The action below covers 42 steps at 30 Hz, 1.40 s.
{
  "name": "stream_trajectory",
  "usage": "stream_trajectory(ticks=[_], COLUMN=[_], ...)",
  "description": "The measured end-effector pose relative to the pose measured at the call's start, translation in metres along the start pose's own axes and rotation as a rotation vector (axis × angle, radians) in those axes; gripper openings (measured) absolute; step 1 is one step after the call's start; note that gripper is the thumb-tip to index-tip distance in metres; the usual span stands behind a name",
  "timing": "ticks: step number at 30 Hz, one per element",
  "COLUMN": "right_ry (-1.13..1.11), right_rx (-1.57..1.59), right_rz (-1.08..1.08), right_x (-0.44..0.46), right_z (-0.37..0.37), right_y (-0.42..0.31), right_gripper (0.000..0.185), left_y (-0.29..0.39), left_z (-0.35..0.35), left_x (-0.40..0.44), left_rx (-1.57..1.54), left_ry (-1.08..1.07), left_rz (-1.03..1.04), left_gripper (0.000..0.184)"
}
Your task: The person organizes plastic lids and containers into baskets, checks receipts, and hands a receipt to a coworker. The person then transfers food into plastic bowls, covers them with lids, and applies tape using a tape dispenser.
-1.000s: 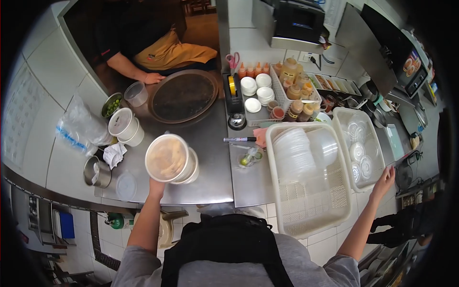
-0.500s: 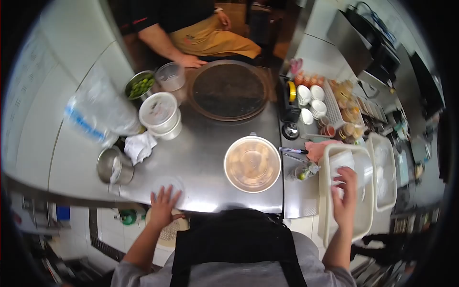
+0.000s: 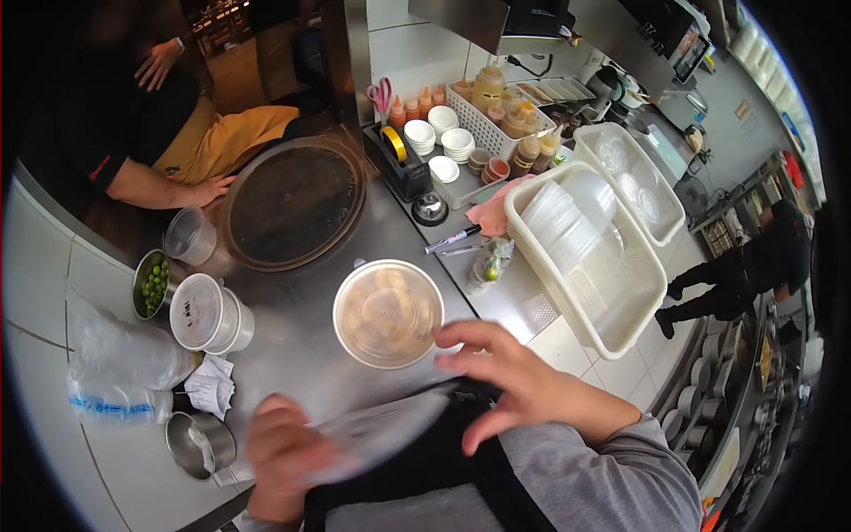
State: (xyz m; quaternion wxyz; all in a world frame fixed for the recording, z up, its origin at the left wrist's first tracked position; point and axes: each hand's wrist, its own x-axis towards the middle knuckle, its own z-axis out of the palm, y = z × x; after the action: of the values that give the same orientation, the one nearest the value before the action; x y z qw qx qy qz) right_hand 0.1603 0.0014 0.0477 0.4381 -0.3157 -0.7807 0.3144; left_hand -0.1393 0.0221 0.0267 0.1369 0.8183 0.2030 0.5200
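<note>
My left hand [image 3: 288, 452], smeared by motion, is closed on a thin, translucent round plastic lid [image 3: 386, 434]. The lid is tilted and blurred in front of my apron. My right hand [image 3: 501, 377] is open, its fingers curved and spread, to the right of the lid and apart from it. Just beyond my right fingertips a round white-rimmed container [image 3: 388, 315] with a clear cover stands on the steel counter [image 3: 288, 328]; pale brown contents show through.
White tubs [image 3: 211, 315], a pot of green limes [image 3: 155, 285] and a steel pot [image 3: 199, 443] stand left. A round dark tray [image 3: 292, 204] lies at the back, beside another person's hand [image 3: 211, 191]. A white basket [image 3: 620, 301] of clear lids stands right; another person [image 3: 745, 262] stands beyond.
The view has turned right. My left hand has lifted the clear lid off the counter. My right hand has come from the white basket to in front of my body.
</note>
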Motion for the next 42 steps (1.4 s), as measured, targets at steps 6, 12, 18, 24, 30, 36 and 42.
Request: stream_trajectory(ticks=[6, 12, 18, 24, 30, 36, 42], right_ry=[-0.009, 0.303, 0.273, 0.347, 0.566, 0.79, 0.826], right_rx=[-0.192, -0.955, -1.191, -1.253, -0.866, -0.584, -0.635], right_rz=[-0.063, 0.752, 0.682, 0.672, 0.756, 0.762, 0.723], right_x=[-0.028, -0.117, -0.141, -0.142, -0.153, -0.162, -0.145], right_z=[-0.07, -0.167, -0.171, -0.17, -0.146, -0.144, -0.161], right_y=[-0.013, 0.01, 0.093, 0.146, 0.154, 0.154, 0.151], right_gripper=[0.02, 0.03, 0.023, 0.032, 0.062, 0.075, 0.075], left_y=[-0.002, -0.087, -0.2, -0.318, -0.356, -0.38, -0.379], left_z=[0.064, 0.06, 0.119, 0.186, 0.261, 0.286, 0.303], left_x=[0.064, 0.078, 0.113, 0.148, 0.175, 0.172, 0.149], left_rx=[-0.081, -0.008, -0.191, 0.041, 0.089, 0.156, -0.23], left_ry=[-0.011, 0.049, -0.219, -0.614, -0.503, -0.34, -0.17], left_rz=[0.274, -0.452, -0.749, -0.685, -0.852, -1.047, -1.273], left_gripper=[0.07, 0.047, 0.025, 0.034, 0.032, 0.038, 0.038])
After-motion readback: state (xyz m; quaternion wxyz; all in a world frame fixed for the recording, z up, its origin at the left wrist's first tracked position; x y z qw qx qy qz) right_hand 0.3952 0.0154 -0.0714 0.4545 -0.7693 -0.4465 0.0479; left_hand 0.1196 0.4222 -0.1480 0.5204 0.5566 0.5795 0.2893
